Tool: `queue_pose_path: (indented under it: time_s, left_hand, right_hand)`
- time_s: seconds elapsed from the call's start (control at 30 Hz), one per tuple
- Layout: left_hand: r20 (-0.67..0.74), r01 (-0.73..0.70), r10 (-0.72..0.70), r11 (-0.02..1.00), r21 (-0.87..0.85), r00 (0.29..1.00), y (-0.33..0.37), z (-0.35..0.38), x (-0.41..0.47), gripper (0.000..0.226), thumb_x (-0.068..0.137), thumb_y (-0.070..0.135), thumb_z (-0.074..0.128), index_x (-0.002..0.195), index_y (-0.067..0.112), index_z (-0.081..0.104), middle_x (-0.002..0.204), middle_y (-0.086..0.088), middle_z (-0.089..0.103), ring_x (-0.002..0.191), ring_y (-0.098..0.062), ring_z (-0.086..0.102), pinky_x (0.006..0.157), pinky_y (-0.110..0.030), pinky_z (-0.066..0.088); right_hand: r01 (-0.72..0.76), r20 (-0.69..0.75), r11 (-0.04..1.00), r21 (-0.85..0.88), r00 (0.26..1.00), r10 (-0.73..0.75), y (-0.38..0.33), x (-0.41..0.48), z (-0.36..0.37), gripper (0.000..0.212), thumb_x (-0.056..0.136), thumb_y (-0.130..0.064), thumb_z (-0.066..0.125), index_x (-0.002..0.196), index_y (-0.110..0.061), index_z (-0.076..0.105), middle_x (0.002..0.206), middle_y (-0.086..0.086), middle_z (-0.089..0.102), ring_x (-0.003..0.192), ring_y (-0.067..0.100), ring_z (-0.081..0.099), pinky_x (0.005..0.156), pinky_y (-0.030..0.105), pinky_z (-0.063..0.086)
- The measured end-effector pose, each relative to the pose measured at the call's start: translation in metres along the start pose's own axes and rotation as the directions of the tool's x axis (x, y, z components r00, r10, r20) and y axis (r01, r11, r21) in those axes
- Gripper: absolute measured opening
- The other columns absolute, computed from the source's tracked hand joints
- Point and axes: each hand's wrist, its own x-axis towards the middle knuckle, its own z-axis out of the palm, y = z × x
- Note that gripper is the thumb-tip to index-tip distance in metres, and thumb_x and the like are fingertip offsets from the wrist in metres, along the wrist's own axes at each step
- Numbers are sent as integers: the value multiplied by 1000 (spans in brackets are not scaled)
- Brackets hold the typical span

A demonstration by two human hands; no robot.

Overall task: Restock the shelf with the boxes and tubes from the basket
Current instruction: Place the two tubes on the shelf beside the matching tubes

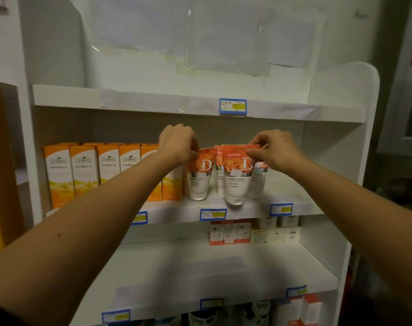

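Several orange-and-white rose-print tubes stand cap down on the middle shelf (pixel 252 203) of a white unit. My left hand (pixel 176 143) pinches the top of the leftmost tube (pixel 198 177). My right hand (pixel 270 150) pinches the top edge of the front tube (pixel 236 177), which stands near the shelf's front edge. Two more tubes (pixel 220 175) stand behind them, partly hidden. A row of orange-and-white boxes (pixel 82 170) fills the left part of the same shelf. The basket is out of view.
The top shelf (pixel 153 100) holds no goods that I can see. On the shelf below, small red-and-white boxes (pixel 229 232) and pale boxes (pixel 277 230) sit at the back. More products (pixel 303 309) show at the bottom. Blue price labels (pixel 213 214) line the shelf edges.
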Motion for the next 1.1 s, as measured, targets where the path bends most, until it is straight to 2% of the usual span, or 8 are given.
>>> queue_pose_path:
  time_s: [0.1, 0.23, 0.3, 0.43, 0.5, 0.7, 0.93, 1.1]
  left_hand:
    - [33, -3, 1, 998, 58, 999, -1, 9, 13, 24, 86, 25, 62, 108, 19, 71, 112, -4, 69, 111, -23, 54, 92, -34, 38]
    - [114, 26, -38, 994, 105, 993, -7, 14, 28, 24, 87, 24, 60, 108, 18, 70, 113, -3, 69, 109, -24, 57, 98, -34, 35]
    - [155, 26, -46, 992, 124, 987, -10, 14, 34, 23, 88, 25, 59, 107, 18, 70, 111, -3, 69, 108, -23, 58, 101, -36, 32]
    - [193, -19, -23, 977, 212, 981, -11, 15, 40, 22, 90, 26, 54, 105, 20, 69, 106, -3, 69, 103, -23, 58, 101, -37, 30]
    - [183, -24, -21, 970, 240, 983, -10, 16, 42, 22, 90, 25, 54, 105, 20, 69, 105, -4, 69, 103, -24, 57, 101, -37, 29]
    - [156, -42, 3, 967, 252, 988, -5, 23, 40, 23, 88, 19, 52, 106, 18, 67, 106, -5, 67, 109, -24, 52, 101, -38, 28]
    - [190, -73, 34, 976, 206, 981, 3, 24, 37, 31, 89, 25, 50, 117, 19, 60, 118, -5, 64, 120, -24, 47, 108, -41, 23]
    - [151, -112, 92, 984, 135, 984, 7, 26, 37, 43, 94, 35, 40, 135, 22, 45, 137, -6, 50, 132, -23, 37, 110, -42, 21]
  right_hand:
    - [15, -15, 1000, 8, 1000, -15, -4, 12, 10, 14, 86, -17, 64, 99, -11, 67, 91, 1, 61, 79, 14, 59, 60, 17, 47]
    - [33, -6, 999, 12, 999, -33, -9, 26, 23, 16, 86, -18, 64, 100, -11, 68, 97, 2, 64, 85, 14, 59, 83, 32, 53]
    - [36, -4, 999, 28, 999, -36, -10, 31, 28, 16, 86, -17, 64, 100, -10, 68, 100, 5, 66, 85, 14, 59, 85, 33, 53]
    - [37, 52, 998, 46, 998, -39, -10, 37, 39, 17, 88, -17, 62, 103, -10, 66, 91, 2, 61, 62, 2, 52, 59, 18, 47]
    - [20, 81, 999, 46, 996, -23, -10, 40, 44, 20, 89, -17, 61, 106, -9, 66, 93, 2, 61, 64, 4, 53, 54, 13, 42]
    - [-43, 118, 997, 65, 992, 35, -8, 49, 54, 25, 90, -15, 58, 113, -6, 64, 112, 14, 66, 93, 24, 68, 78, 31, 58]
    - [77, 90, 995, -67, 993, -71, -4, 52, 57, 36, 91, -23, 56, 125, -12, 60, 133, 9, 53, 119, 25, 54, 95, 33, 47]
    - [54, -102, 990, -130, 993, -67, 23, 59, 35, 32, 94, -25, 49, 124, -17, 60, 131, 7, 49, 121, 26, 50, 101, 40, 43]
